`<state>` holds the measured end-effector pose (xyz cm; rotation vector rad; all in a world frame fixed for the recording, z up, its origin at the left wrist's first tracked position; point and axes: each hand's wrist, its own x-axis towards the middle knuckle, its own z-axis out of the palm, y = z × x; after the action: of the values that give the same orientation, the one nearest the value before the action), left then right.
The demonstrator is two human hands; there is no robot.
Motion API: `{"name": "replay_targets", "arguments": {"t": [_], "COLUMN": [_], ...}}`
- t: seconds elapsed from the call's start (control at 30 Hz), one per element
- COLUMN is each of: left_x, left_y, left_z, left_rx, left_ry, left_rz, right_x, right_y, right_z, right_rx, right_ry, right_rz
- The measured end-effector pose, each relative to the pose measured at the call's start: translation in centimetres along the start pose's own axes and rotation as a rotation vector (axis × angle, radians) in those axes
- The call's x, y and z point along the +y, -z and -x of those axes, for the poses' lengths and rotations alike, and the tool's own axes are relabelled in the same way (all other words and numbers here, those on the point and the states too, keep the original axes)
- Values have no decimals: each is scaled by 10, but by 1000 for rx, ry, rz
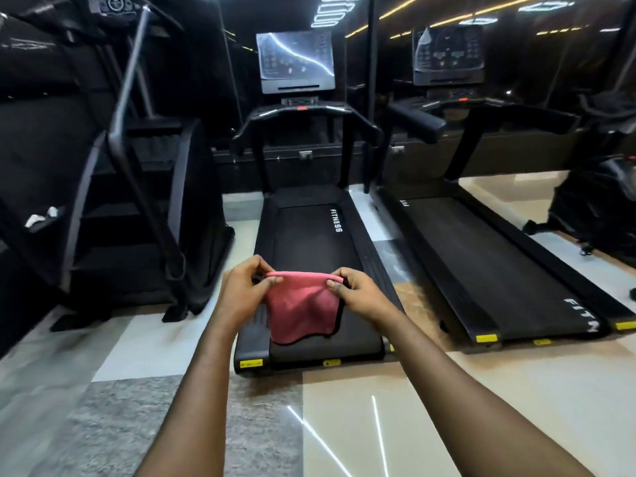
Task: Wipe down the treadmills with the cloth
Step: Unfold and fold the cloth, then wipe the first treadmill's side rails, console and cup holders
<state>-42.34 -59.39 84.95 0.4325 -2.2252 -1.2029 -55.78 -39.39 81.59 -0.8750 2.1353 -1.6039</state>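
The left grip [241,291] and the right grip [362,295] hold a pink cloth [303,313] between them in the air, both arms stretched forward. Each grip pinches one top corner with thumb and curled fingers, so the upper edge runs nearly level from one to the other. The rest of the cloth hangs loose below in a soft fold, with a dark hem along its lower edge.

The cloth hangs above the rear end of the middle treadmill [309,232], over its black belt, without touching it. The word FITNESS is printed in white along the right side rail of the deck. Yellow stickers [251,363] mark the rear corners. At the far end stand curved black handrails [306,113] and a console screen [295,60] covered by a reflective film.

Just beside it on the right lies a second treadmill [499,266] of the same kind, with its own console [447,56]. On the left stands a black stair-climber [137,208]. At the far right edge there is another dark machine [599,201], too cut off to name. The floor [395,407] is glossy tile in beige, white and grey, and it reflects strip lights.
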Motion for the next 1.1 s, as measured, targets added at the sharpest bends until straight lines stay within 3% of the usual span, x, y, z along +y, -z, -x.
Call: {"name": "replay_targets", "arguments": {"t": [0.17, 0.27, 0.37, 0.77, 1.1], "left_x": [-13, -29, -50, -179, -267], "left_y": [-17, -20, -18, 26, 33], "left_z": [-97, -149, -194, -463, -657], "left_rx": [59, 81, 101, 112, 187], "left_ry": [35, 59, 63, 25, 58], "left_rz": [2, 7, -7, -138, -75], "right_x": [0, 1, 2, 4, 11], "right_y": [22, 25, 15, -63, -84], "right_z": [-114, -174, -229, -526, -727], "right_rx": [2, -149, -313, -257, -180], "right_ry": [33, -17, 3, 172, 81], "right_rz": [-117, -226, -140, -32, -90]}}
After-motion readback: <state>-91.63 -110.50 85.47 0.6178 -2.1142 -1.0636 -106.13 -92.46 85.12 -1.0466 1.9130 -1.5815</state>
